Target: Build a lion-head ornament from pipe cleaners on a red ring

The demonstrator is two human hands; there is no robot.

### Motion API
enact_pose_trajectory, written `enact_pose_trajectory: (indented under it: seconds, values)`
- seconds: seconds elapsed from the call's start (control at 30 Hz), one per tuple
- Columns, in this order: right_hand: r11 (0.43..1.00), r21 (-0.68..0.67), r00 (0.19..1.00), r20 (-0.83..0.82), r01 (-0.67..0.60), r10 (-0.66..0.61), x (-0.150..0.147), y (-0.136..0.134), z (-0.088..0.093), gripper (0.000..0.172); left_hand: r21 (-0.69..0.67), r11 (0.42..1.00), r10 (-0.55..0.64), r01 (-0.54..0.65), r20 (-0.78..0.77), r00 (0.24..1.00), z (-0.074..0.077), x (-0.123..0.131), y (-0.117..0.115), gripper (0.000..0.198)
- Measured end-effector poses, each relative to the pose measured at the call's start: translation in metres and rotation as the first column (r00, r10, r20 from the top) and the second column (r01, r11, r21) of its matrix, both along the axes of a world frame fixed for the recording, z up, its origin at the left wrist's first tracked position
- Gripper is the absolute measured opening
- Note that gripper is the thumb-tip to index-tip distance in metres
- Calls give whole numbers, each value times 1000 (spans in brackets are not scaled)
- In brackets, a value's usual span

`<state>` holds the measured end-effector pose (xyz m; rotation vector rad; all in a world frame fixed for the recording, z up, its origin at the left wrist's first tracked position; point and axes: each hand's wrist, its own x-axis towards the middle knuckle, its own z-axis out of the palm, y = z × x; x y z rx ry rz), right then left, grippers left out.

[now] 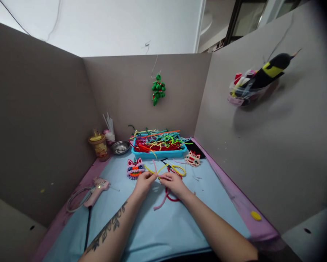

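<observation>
My left hand (144, 183) and my right hand (174, 183) meet over the light blue mat (152, 229), fingers pinched together on a pink pipe cleaner (161, 201) whose free end trails toward me. Yellow pipe cleaners (177, 168) loop just beyond my fingers. Red-handled scissors (171, 197) lie under my right hand. A pink and orange pipe-cleaner lion head (135, 169) sits to the left of my hands, and a red and white one (192, 158) lies to the far right.
A blue tray (159, 153) of several coloured pipe cleaners stands at the back. A pink glue gun (96, 189) with cord lies left. A metal bowl (120, 147) and a lidded cup (99, 145) sit in the back left corner. Grey partition walls (38, 127) enclose the desk.
</observation>
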<state>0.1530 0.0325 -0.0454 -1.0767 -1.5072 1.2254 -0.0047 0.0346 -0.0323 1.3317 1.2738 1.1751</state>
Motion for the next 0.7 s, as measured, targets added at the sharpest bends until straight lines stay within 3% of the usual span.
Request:
enact_pose_trajectory:
  seconds: [0.3, 0.5, 0.7]
  values:
    - [997, 51, 997, -43, 62, -60, -16, -5, 2, 12, 144, 979, 142, -147, 48, 989, 0, 15, -5, 29]
    - [968, 219, 990, 43, 121, -133, -23, -11, 1, 12, 162, 957, 229, -239, 76, 970, 6, 20, -12, 29]
    - [928, 351, 976, 129, 122, -177, -23, -15, 4, 14, 150, 958, 230, -244, 109, 967, 8, 22, -16, 29]
